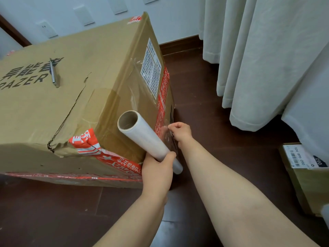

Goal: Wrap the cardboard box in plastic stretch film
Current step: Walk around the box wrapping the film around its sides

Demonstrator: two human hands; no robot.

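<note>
Fingers (175,126) of the right hand (181,133) pinch the clear plastic stretch film (168,139) at the large brown cardboard box's (71,107) near right corner. The left hand (157,169) grips the white film roll (142,136) just left, its axis slanting up-left.

The floor (213,122) is dark reddish-brown wood planking. A large cardboard box (62,113), bound with red-and-white printed tape, stands on it at the left and extends toward the far wall. A smaller cardboard box (309,184) with a white barcode label sits on the floor at the near right. Pale curtains (258,68) hang down to the floor at the far right.
</note>
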